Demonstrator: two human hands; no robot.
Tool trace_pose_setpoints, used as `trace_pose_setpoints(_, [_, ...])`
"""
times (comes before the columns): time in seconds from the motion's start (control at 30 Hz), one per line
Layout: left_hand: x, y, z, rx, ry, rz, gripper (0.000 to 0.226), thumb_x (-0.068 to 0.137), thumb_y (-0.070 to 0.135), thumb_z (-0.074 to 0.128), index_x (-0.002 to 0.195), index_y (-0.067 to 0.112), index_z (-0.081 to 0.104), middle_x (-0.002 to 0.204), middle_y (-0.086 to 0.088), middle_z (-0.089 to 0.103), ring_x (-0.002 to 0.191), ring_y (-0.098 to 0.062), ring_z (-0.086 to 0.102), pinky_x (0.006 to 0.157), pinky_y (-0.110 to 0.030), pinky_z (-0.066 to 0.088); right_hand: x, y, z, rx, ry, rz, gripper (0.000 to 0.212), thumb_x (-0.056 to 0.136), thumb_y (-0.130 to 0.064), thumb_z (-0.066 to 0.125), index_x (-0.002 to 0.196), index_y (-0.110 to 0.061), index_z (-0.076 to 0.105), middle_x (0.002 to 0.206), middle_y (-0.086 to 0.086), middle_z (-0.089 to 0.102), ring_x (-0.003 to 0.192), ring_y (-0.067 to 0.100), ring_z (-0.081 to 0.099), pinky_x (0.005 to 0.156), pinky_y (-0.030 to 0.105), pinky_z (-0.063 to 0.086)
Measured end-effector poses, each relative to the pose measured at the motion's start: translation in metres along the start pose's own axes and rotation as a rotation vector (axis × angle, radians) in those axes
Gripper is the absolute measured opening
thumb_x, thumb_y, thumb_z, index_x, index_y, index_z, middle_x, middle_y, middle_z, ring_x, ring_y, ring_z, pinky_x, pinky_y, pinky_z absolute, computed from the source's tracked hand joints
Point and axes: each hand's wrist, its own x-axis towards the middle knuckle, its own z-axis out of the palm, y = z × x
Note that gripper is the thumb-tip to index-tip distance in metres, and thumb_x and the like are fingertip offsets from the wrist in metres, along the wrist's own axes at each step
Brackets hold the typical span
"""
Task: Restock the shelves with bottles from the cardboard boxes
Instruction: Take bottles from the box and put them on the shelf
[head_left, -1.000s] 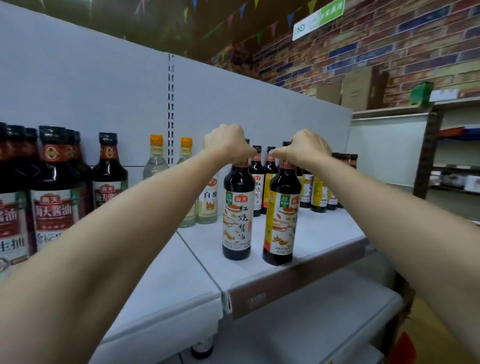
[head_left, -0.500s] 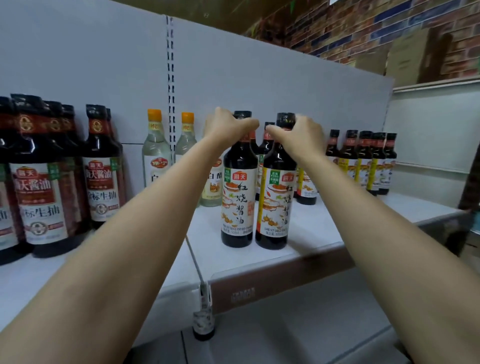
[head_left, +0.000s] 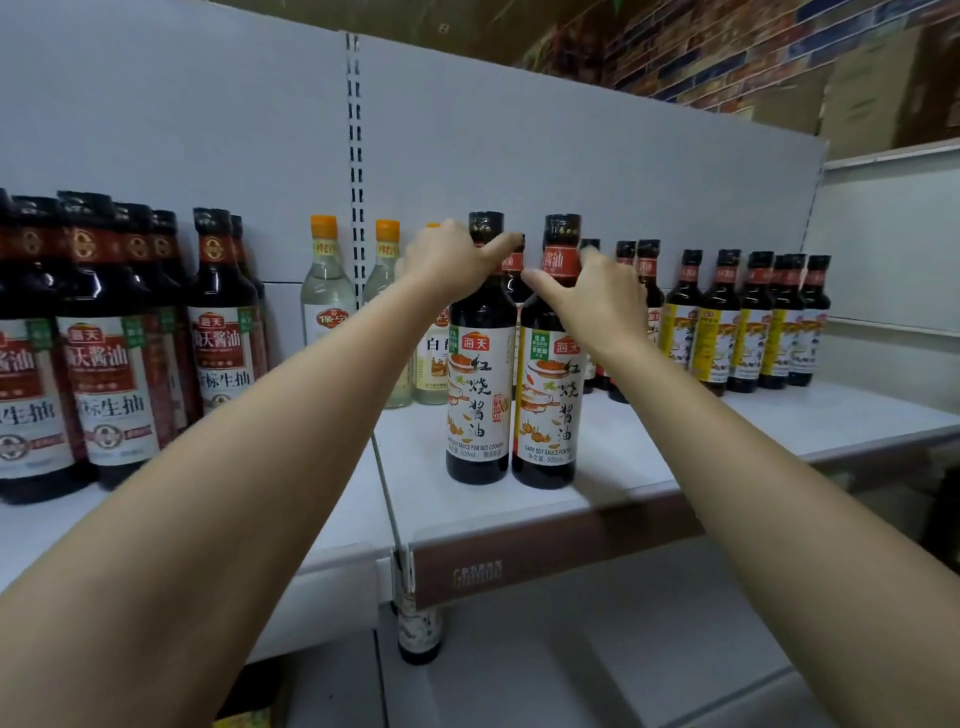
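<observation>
Bottles are standing side by side near the front edge of the shelf (head_left: 649, 467), and you are reaching for both at once. Your left hand (head_left: 452, 260) is curling round the neck of the left bottle (head_left: 477, 364), with its fingers (head_left: 498, 247) wrapping the neck just under the black cap. Your right hand (head_left: 597, 301) is sitting at the neck of the right bottle (head_left: 550, 374); its thumb is pointing across the front toward your left hand while the other fingers (head_left: 589, 257) are reaching behind the neck, so they are loosening or only lightly pinching it, and you cannot tell which. Both bottles are standing upright on the shelf, touching or nearly touching each other. Behind your fingers, more dark bottles are lining up toward the back panel. Past your right fingers, a row of yellow-label bottles (head_left: 748, 332) is running along the back. Past your left fingers, clear bottles (head_left: 327, 291) with orange caps are standing, and beyond them big dark bottles (head_left: 109, 374).
</observation>
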Motion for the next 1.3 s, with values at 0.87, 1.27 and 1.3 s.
trace_pose_setpoints(0.87, [-0.048,-0.061,0.085,-0.339,-0.499,-0.108,0.078,0.073,0.024,0.080,0.133,0.018,0.031,0.122,-0.004,0.056,0.111,-0.026,0.057,0.079,-0.043,0.058,-0.061,0.074,0.040,0.123,-0.609,0.240,0.093,0.081,-0.039,0.073,0.143,-0.010,0.010,0.141,0.006,0.048,0.125,0.026,0.051,0.101,0.042,0.044])
trace_pose_setpoints(1.27, [-0.016,-0.040,0.143,-0.283,-0.371,-0.156,0.075,0.074,0.035,0.079,0.133,0.012,0.039,0.129,-0.007,0.055,0.115,-0.028,0.055,0.091,-0.042,0.052,-0.022,0.114,0.079,-0.049,-0.578,0.373,0.093,0.084,-0.049,0.065,0.146,-0.008,0.009,0.141,0.011,0.047,0.125,0.030,0.050,0.099,0.048,0.044])
trace_pose_setpoints(1.3, [-0.014,-0.037,0.147,-0.287,-0.364,-0.160,0.075,0.074,0.036,0.079,0.134,0.013,0.039,0.130,-0.006,0.056,0.116,-0.027,0.055,0.091,-0.042,0.052,-0.018,0.119,0.081,-0.052,-0.587,0.380,0.094,0.084,-0.049,0.065,0.147,-0.008,0.007,0.141,0.011,0.047,0.125,0.030,0.050,0.100,0.048,0.044])
